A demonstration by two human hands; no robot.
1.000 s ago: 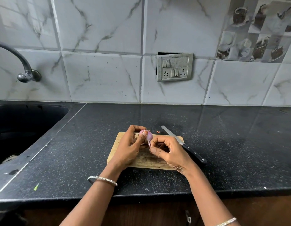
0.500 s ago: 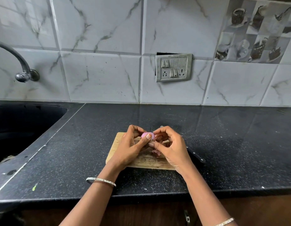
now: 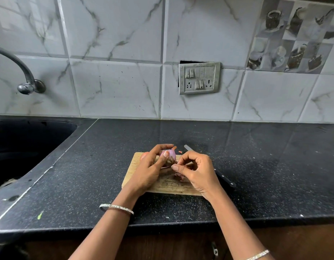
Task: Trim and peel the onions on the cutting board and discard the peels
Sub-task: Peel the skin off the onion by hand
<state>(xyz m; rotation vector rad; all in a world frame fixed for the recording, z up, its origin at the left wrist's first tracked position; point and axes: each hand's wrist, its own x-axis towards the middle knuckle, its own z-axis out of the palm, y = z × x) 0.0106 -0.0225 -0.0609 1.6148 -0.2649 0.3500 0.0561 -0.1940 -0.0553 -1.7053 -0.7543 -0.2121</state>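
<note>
The purple onion (image 3: 170, 154) is held just above the cutting board (image 3: 137, 166), gripped between the left hand's (image 3: 150, 170) thumb and curled fingers. The right hand (image 3: 199, 171), just right of the onion, pinches peel (image 3: 175, 163) at its near end. Scraps (image 3: 179, 176) lie on the board, and a knife (image 3: 225, 180) lies at its right edge.

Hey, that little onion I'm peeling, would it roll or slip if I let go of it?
Likely it would roll: the onion is small and rounded, and the cutting board is flat. Its peeled purple side looks glossy, so probably slippery; the left hand grips it while the right hand pinches the peel. It looks light for one hand.
</note>
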